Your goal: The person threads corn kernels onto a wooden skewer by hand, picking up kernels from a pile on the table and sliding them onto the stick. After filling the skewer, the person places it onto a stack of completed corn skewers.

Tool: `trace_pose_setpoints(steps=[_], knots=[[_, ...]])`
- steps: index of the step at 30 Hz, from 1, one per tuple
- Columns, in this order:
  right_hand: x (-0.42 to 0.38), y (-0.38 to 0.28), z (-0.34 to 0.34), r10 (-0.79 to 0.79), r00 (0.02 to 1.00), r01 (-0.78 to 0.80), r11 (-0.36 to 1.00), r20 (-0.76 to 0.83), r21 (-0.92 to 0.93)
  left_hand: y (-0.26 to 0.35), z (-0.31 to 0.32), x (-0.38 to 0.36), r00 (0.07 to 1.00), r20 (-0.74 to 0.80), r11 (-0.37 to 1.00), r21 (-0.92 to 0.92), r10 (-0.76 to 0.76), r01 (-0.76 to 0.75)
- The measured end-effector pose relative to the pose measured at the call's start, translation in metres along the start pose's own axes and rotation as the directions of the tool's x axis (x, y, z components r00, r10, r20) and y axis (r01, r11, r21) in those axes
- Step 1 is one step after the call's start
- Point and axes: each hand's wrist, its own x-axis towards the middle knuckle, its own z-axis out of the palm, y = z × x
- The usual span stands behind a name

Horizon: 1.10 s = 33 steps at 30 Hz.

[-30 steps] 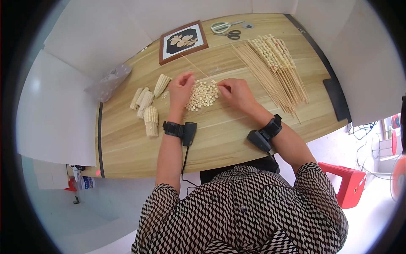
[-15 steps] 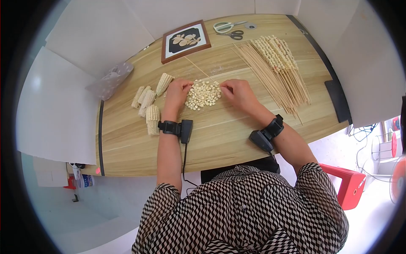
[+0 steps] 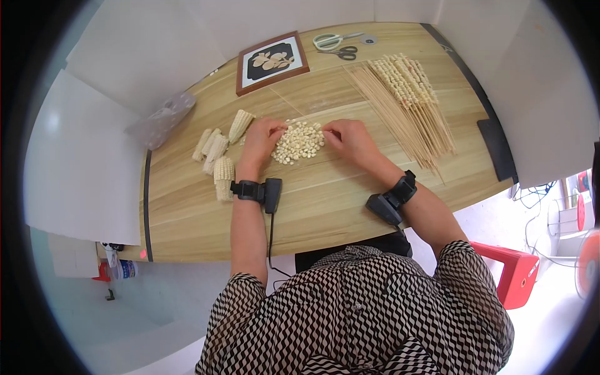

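Nearest me, the person's b&w patterned shirt, then black wrist units strapped on both arms, cords hanging. Hands are apart, one each side of the loose kernels, which lie mid-table on the wood-look table. Kernels: pale cream to lt. yellow, smallish, plump, heaped thick in the middle w/ a few strays round the edges. L hand: thumb & fingertips close in at the pile's L edge; can't tell if a kernel's btwn them. R hand: thumb & finger pinched on the near end of a thin stick, which slants up & L beyond the pile, pale & a bit blurred.

L of the L hand, corn cobs, some w/ rows of kernels on, some stripped. Over R, bare sticks fanned out next to loaded sticks, their far ends packed w/ cream kernels, a few reddish bits. Far side: brown-framed picture, dark-handled scissors, light-handled scissors & a small grey disc.
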Motion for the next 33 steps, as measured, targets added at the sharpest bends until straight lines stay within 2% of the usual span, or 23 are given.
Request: trace_pose_setpoints(steps=[4,10,13,19,25,28,30,33], knots=[[0.0,0.002,0.001,-0.018,1.0,0.018,1.0,0.009,0.005,0.003,0.001,0.001,1.0,-0.013,1.0,0.005,-0.002,0.002],[-0.001,0.0,0.001,-0.023,1.0,0.023,1.0,-0.002,-0.008,0.006,0.002,0.001,0.992,-0.059,0.993,0.032,-0.107,0.109],[-0.001,-0.001,0.002,-0.041,0.999,0.041,0.999,-0.021,-0.002,-0.002,0.005,0.004,0.983,-0.137,0.992,0.015,-0.121,0.124],[-0.002,-0.008,0.001,0.012,1.0,-0.012,0.999,0.002,0.036,-0.023,0.007,0.007,0.954,-0.227,0.978,-0.12,-0.195,0.172],[-0.003,-0.008,0.002,0.003,1.0,-0.003,1.0,0.013,0.016,-0.013,0.005,0.004,0.969,-0.186,0.986,0.001,-0.161,0.164],[-0.003,-0.009,0.001,0.007,1.0,-0.007,1.0,0.022,0.006,-0.016,0.005,0.004,0.97,-0.228,0.996,0.008,-0.088,0.092],[-0.003,-0.009,0.0,-0.001,1.0,0.001,1.0,0.017,0.005,-0.014,0.003,0.003,0.986,-0.158,0.991,0.128,0.045,-0.025],[-0.003,-0.009,0.0,-0.009,1.0,0.009,1.0,0.016,0.001,-0.015,0.005,0.004,0.987,-0.151,0.987,0.155,0.06,-0.036]])
